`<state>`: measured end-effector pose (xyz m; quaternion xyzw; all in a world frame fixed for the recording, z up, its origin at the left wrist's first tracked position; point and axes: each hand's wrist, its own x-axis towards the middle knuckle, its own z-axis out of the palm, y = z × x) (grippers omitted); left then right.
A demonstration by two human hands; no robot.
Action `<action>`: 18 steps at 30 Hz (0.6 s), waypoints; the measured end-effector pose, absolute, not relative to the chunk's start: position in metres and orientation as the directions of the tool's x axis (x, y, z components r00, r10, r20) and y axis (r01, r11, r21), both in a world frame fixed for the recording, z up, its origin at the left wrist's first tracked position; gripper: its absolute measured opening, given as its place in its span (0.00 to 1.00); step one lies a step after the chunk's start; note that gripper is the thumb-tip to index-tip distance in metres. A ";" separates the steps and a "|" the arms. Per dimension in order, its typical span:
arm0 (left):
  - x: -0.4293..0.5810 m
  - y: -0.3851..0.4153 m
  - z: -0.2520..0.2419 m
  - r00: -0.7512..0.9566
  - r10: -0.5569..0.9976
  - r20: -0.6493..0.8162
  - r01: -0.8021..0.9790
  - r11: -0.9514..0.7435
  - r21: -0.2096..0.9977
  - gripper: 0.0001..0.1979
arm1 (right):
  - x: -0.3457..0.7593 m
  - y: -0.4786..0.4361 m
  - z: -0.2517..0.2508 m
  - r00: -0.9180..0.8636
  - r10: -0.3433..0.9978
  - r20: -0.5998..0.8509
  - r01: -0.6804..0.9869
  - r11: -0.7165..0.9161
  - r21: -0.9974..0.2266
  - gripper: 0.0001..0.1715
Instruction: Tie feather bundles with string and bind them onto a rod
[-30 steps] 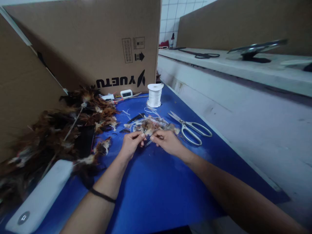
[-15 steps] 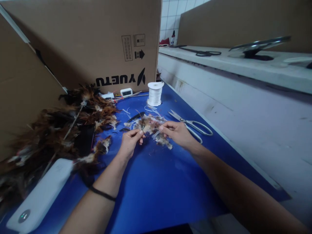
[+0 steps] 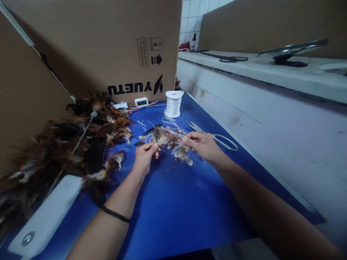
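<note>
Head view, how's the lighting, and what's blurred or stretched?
Head view: dim, cool light, with the large brown cardboard box shaded at left; head view, lower left: the brown feather bundles blur and the oblong white device looks stretched; head view, centre: the bare left hand and bare right hand look sharper, but the thin clear strips between them are faint.

Feathers (image 3: pixel 162 138) fluffy, matt; scissors (image 3: pixel 217 136) shiny metal; box (image 3: pixel 89 43) matt cardbd; tbl (image 3: pixel 173 206) smooth, semi-gloss

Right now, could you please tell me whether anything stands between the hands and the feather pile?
Nothing visible does: the left hand is at the near-left edge of the feather pile, the right hand at its right side. The scissors lie beyond the right hand.
</note>
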<state>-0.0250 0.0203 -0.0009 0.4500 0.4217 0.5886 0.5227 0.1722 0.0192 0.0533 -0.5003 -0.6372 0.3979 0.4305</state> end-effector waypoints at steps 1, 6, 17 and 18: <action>-0.025 0.020 0.000 -0.057 0.995 0.084 -0.240 -0.095 0.966 0.11 | 0.173 0.019 0.054 -0.124 0.981 0.146 0.290 0.177 -0.940 0.14; -0.027 0.023 -0.002 -0.103 0.991 0.080 -0.271 -0.105 0.957 0.10 | 0.180 0.024 0.050 -0.098 0.989 0.116 0.278 0.138 -0.951 0.14; -0.031 0.026 -0.004 -0.173 0.982 0.070 -0.367 -0.130 0.921 0.09 | 0.211 0.051 0.033 0.049 0.865 0.499 0.687 0.333 -0.645 0.13; -0.030 0.025 -0.003 -0.171 0.983 0.069 -0.368 -0.128 0.921 0.09 | 0.210 0.050 0.033 -0.032 0.855 0.518 0.721 0.379 -0.580 0.13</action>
